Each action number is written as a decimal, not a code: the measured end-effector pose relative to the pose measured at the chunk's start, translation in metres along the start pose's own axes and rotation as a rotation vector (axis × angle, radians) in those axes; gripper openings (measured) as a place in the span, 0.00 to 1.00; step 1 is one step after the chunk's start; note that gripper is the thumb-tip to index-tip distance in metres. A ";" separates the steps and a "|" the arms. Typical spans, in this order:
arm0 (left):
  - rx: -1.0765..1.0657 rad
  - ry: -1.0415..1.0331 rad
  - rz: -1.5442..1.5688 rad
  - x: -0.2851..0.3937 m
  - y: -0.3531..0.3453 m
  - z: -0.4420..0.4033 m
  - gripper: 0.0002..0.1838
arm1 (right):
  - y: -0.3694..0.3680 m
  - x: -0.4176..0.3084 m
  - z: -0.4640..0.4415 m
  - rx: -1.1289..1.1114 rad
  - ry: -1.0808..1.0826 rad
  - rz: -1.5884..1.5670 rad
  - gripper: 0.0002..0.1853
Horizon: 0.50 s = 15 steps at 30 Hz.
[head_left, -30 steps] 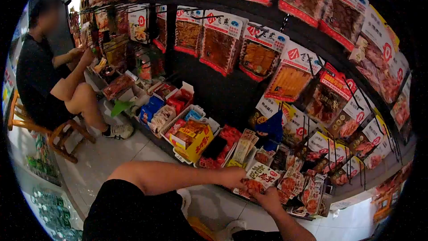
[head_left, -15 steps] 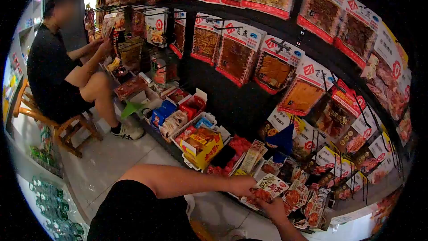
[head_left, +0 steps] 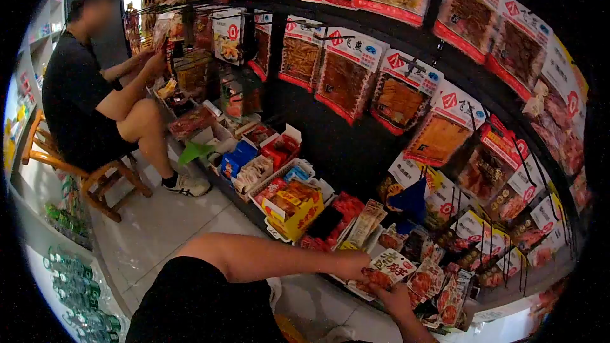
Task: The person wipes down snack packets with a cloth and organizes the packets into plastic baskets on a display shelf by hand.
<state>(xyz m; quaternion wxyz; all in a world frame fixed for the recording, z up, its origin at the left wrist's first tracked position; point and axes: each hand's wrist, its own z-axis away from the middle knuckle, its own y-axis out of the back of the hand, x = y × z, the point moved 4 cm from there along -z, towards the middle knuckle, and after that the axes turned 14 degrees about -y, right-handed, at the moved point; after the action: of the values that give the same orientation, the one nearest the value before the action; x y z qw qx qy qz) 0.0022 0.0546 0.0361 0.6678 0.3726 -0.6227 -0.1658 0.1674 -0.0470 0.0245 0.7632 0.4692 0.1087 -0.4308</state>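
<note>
A small snack packet (head_left: 392,268) with a white top, dark lettering and a picture of reddish food is held low over the front of the shelf. My left hand (head_left: 351,265) grips its left side. From below, my right hand (head_left: 395,298) has its fingers on the packet's lower edge; part of them is hidden. Similar snack packets (head_left: 427,281) lie just right of my hands, with more packets (head_left: 454,298) beyond. Behind my left hand stand some long pale packets (head_left: 367,223) and a red net-like bundle (head_left: 346,208).
Hanging bags of dried snacks (head_left: 346,73) cover the dark rack on hooks. Boxes of goods, including a yellow box (head_left: 298,216), line the low shelf. At left a person (head_left: 89,101) sits on a wooden stool (head_left: 105,184). Green bottles (head_left: 76,292) stand lower left.
The packet is tilted a little differently, and both hands remain on it. The whole view has shifted slightly. The seated person's hands have barely moved.
</note>
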 end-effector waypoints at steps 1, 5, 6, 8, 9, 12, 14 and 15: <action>0.007 -0.006 -0.018 0.001 0.001 0.000 0.20 | 0.000 0.001 -0.001 0.006 0.039 -0.018 0.26; -0.027 -0.014 0.011 0.019 0.015 0.007 0.18 | -0.004 0.006 -0.006 0.126 0.176 -0.019 0.18; -0.041 0.018 0.019 0.023 0.019 0.009 0.17 | -0.006 0.010 -0.009 0.153 0.197 -0.030 0.16; -0.042 0.026 0.012 0.020 0.016 0.007 0.15 | -0.010 0.017 -0.015 0.176 0.230 -0.076 0.13; -0.029 0.005 -0.004 0.016 0.014 0.005 0.15 | -0.009 0.014 -0.013 0.150 0.212 -0.100 0.15; 0.010 0.004 0.032 0.013 0.013 0.007 0.14 | -0.007 0.006 -0.008 0.045 0.118 -0.138 0.25; 0.022 -0.012 0.093 0.012 0.011 0.008 0.14 | -0.007 0.007 -0.010 0.006 0.101 -0.123 0.27; 0.024 -0.036 0.128 0.004 0.003 0.003 0.14 | -0.007 0.005 -0.008 -0.011 0.072 -0.119 0.27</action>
<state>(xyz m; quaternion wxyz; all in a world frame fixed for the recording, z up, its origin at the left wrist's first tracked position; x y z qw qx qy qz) -0.0010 0.0531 0.0412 0.6613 0.3369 -0.6591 -0.1217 0.1669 -0.0446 0.0133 0.7342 0.4729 0.1664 -0.4577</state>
